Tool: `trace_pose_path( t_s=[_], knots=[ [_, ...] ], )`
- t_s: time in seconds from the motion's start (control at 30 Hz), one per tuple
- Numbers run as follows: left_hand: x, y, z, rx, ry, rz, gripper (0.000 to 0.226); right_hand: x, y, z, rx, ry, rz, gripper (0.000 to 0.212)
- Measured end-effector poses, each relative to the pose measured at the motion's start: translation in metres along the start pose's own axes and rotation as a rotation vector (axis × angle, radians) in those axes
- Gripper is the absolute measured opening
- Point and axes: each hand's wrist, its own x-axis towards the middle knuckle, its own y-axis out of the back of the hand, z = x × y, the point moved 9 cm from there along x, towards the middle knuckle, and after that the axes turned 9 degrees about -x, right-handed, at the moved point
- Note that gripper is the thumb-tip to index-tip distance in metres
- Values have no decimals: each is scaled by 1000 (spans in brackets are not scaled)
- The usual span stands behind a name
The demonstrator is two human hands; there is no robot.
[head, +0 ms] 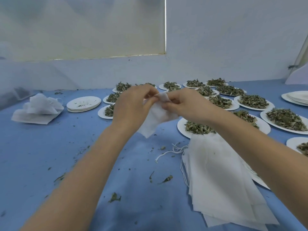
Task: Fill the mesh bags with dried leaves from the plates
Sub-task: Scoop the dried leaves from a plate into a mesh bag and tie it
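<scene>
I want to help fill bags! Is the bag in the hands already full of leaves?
No, the bag pinched at its top by the left hand and right hand hangs flat and white, no leaves showing.

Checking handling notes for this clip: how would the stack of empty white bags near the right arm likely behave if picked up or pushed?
Probably floppy: the bag pinched by the left hand and right hand droops and creases. The stack of empty bags looks thin and light, already fanned out, so a push would likely slide sheets apart. Loose strings might snag.
</scene>
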Motion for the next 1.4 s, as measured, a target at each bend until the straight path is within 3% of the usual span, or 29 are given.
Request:
trace_pose_path(
  t_s=[0.13,0.2,0.3,0.4,0.6,0.67,0.73,0.9,1.0,1.07,1.17,1.3,1.4],
  knots=[
    [-5,1,20,400,-307,86,16,12,-15,-3,246,-40,-31,24],
    [-10,-5,13,380,-244,53,30,18,-21,-4,464,-92,-36,27],
    [-18,-24,-10,223,-76,-170,58,22,-32,0,753,-205,-26,31],
    [-25,-37,-20,240,-65,-299,84,26,-48,-2,1021,-272,-116,35],
    [-21,-35,-22,253,-122,-44,46,22,-64,-15,1238,-158,-351,16],
    [-20,-45,-23,291,-157,-66,47,18,-61,0,1174,-177,-365,21],
    [-18,-60,-24,337,-154,-148,50,13,-50,25,938,-219,-318,23],
    [-10,-109,-47,331,-8,-365,52,2,1,117,204,-480,40,17],
    [-9,-128,-58,259,61,-448,55,4,-8,145,-272,-518,-153,35],
    [-9,-137,-68,204,123,-481,55,3,-23,162,-311,-562,-267,55],
    [-7,-149,-76,170,153,-511,50,1,-45,179,-263,-595,-334,68],
    [-3,-167,-88,114,201,-543,49,0,-60,191,-239,-618,-295,72],
    [1,-181,-89,103,170,-580,55,2,-62,194,-344,-607,-287,61]
  ],
)
